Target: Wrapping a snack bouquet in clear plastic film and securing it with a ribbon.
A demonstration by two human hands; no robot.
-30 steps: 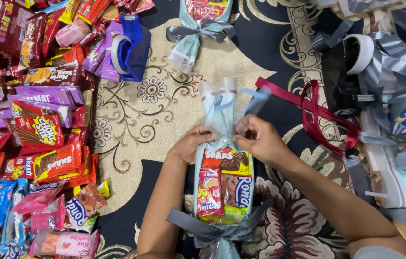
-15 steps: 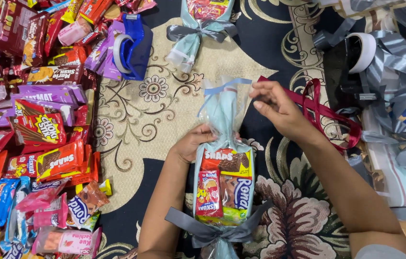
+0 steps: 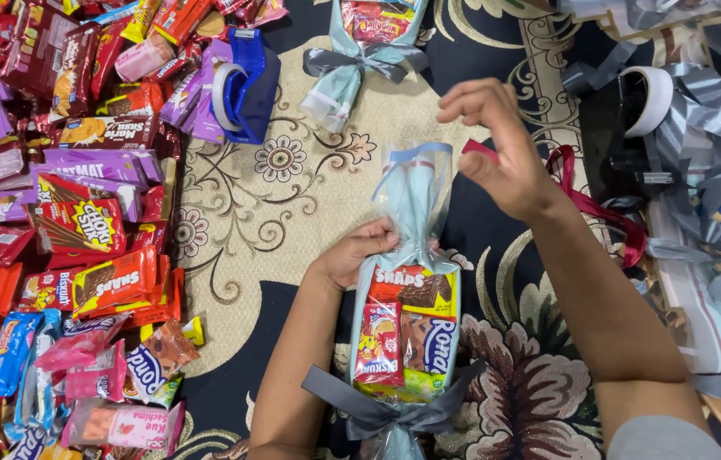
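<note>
Two bare hands work over a clear cellophane snack parcel (image 3: pixel 407 315) lying on a patterned carpet (image 3: pixel 292 204) of dark blue and cream scrollwork. The parcel is a long, glossy tube, stuffed in its middle with flat, crinkly red, yellow and blue snack packets, and cinched at its near end by a matte grey ribbon bow (image 3: pixel 390 409). Its far end stands up as a loose, see-through neck (image 3: pixel 416 192) with a pale blue tint.

The left hand (image 3: pixel 359 255) is closed in a fist around the gathered neck just above the packets, pinching the film tight. The right hand (image 3: pixel 497 153) is raised beside the open top of the neck, fingers loosely curled and apart from the film; whether it pinches anything is hard to tell. A shiny dark red ribbon (image 3: pixel 599 204) loops on the carpet just behind it.

To the left lies a heap of snack packets (image 3: pixel 62 213), purple, red and pink foil, with a blue tape dispenser (image 3: pixel 245 85) at its edge. A second tied parcel (image 3: pixel 360 51) lies further off, and crumpled silver-grey ribbon (image 3: pixel 710 162) piles up on the right.
</note>
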